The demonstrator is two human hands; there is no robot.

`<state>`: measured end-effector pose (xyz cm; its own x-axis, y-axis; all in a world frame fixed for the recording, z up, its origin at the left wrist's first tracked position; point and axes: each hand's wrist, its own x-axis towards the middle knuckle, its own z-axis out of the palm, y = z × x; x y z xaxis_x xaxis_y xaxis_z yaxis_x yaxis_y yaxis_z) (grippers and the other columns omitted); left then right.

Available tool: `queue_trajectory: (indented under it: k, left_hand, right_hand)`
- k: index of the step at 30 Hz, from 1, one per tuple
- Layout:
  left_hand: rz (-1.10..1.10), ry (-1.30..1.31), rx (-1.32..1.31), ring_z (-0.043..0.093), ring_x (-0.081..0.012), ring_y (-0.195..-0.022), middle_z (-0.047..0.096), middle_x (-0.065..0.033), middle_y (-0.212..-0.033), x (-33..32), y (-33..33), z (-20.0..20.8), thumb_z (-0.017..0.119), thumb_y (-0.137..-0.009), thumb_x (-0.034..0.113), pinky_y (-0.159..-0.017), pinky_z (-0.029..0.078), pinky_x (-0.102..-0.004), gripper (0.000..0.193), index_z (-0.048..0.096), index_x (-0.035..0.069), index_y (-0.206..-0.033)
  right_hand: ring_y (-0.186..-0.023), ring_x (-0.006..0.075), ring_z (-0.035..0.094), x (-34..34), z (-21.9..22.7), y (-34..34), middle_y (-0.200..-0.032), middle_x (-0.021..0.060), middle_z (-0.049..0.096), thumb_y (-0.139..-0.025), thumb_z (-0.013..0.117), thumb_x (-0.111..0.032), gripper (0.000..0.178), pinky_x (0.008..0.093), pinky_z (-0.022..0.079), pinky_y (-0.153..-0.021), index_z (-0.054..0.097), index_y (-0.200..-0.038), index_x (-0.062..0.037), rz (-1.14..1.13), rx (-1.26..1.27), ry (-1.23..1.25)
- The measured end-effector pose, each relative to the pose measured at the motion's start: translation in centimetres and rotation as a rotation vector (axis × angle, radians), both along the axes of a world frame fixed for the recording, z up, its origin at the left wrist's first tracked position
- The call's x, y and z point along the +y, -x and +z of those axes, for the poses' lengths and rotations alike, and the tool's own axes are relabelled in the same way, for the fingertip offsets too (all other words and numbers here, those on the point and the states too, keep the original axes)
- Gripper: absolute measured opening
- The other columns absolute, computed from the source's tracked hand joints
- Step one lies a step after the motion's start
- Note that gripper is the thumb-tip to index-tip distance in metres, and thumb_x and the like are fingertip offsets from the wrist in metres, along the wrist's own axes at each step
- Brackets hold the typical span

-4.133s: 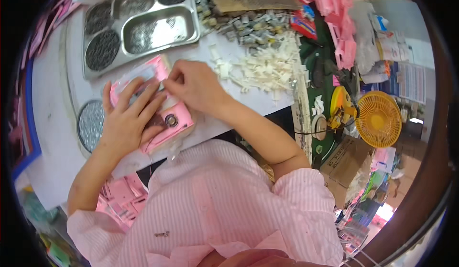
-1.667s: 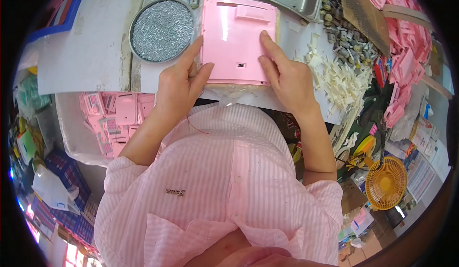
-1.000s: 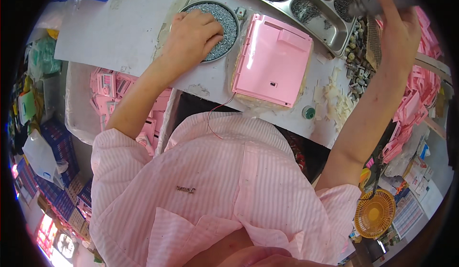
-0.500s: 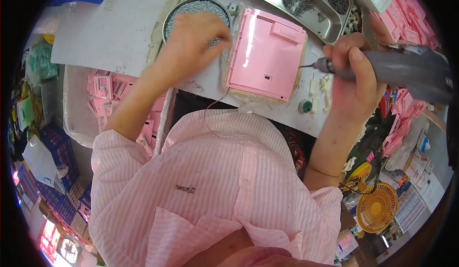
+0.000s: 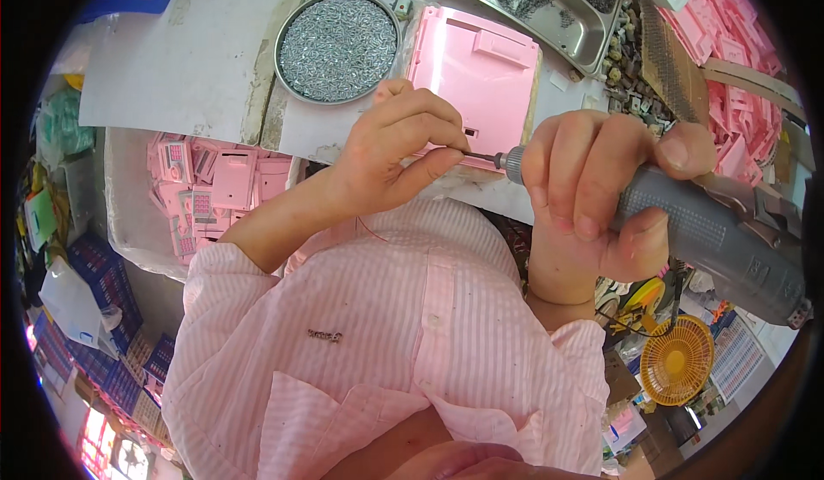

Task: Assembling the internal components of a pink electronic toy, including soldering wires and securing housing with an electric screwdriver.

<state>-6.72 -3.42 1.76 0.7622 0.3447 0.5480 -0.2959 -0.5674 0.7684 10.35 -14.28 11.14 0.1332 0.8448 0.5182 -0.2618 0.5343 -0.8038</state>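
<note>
My right hand point(image 5: 592, 175) grips a grey electric screwdriver point(image 5: 708, 231), whose thin bit points left. At the bit's tip, the thumb and fingers of my left hand point(image 5: 390, 141) are pinched together; whatever they hold is too small and hidden to name. Both hands are over the near edge of a pink plastic case point(image 5: 472, 68) lying on the table, with a small dark slot showing beside my fingertips. A thin reddish wire point(image 5: 373, 233) hangs below my left hand. Just beyond that hand stands a round metal dish full of small silvery screws point(image 5: 339, 46).
A steel compartment tray point(image 5: 588, 46) with dark small parts stands at the back right, beside scattered metal pieces and heaped pink parts point(image 5: 738, 102). On the left, a clear-lined bin point(image 5: 129, 205) holds pink cases with keypads. A yellow basket point(image 5: 678, 360) sits lower right.
My left hand has come from over the screw dish, right and nearer, to the bit's tip. My right hand has brought the screwdriver nearer and left, over the case's near edge.
</note>
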Motion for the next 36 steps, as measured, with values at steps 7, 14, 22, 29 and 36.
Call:
queue_trajectory:
  k: [7, 14, 22, 29, 36]
  left_hand:
    - [0.24, -0.342, 0.031, 0.06, -0.0217, -0.084, 0.067, -0.004, -0.095, 2.4, 0.7, -0.3, 0.077, -0.078, 0.012, -0.083, 0.038, -0.0401, 0.023, 0.07, 0.009, -0.1]
    - [0.449, -0.561, 0.45, 0.061, -0.0219, -0.096, 0.065, 0.0008, -0.094, 9.7, 1.8, -2.9, 0.074, -0.082, 0.024, -0.086, 0.039, -0.0447, 0.012, 0.072, 0.016, -0.089]
    - [0.526, -0.666, 0.561, 0.061, -0.0263, -0.092, 0.064, -0.0042, -0.094, 10.9, 1.1, -2.1, 0.064, -0.094, 0.02, -0.084, 0.043, -0.0428, 0.012, 0.065, 0.008, -0.095]
    - [0.383, -0.35, 0.56, 0.059, -0.0288, -0.073, 0.058, -0.0077, -0.072, 11.4, 0.7, -0.9, 0.067, -0.091, 0.02, -0.072, 0.043, -0.0427, 0.021, 0.06, 0.004, -0.079]
    - [0.142, -0.442, 0.241, 0.063, -0.0202, -0.081, 0.065, -0.0011, -0.082, 2.2, -1.6, 2.1, 0.072, -0.084, 0.012, -0.081, 0.039, -0.0384, 0.008, 0.065, 0.011, -0.089]
  right_hand:
    - [-0.056, 0.0126, 0.046, 0.2, -0.4, 0.6, -0.068, 0.0001, 0.052, -0.098, 0.062, -0.027, 0.04, 0.0303, 0.041, -0.055, 0.048, -0.133, -0.0138, -0.137, 0.07, 0.061]
    - [-0.054, 0.0152, 0.048, -2.2, -2.8, -0.6, -0.065, 0.0045, 0.051, -0.094, 0.069, -0.02, 0.043, 0.0343, 0.046, -0.055, 0.045, -0.126, -0.004, -0.386, 0.12, 0.135]
    - [-0.052, 0.0134, 0.05, -5.8, -5.2, 0.1, -0.065, 0.0071, 0.054, -0.094, 0.066, -0.015, 0.035, 0.0306, 0.048, -0.052, 0.043, -0.116, -0.0014, -0.486, 0.029, 0.157]
    - [-0.054, 0.0148, 0.051, -5.9, -6.3, 1.1, -0.067, 0.0071, 0.054, -0.093, 0.066, -0.009, 0.026, 0.0338, 0.047, -0.053, 0.045, -0.108, -0.0048, -0.439, -0.092, 0.18]
    - [-0.052, 0.0146, 0.049, -6.2, -5.0, 0.7, -0.065, 0.004, 0.053, -0.096, 0.065, -0.019, 0.027, 0.0314, 0.043, -0.05, 0.048, -0.114, -0.0095, -0.459, -0.136, 0.245]
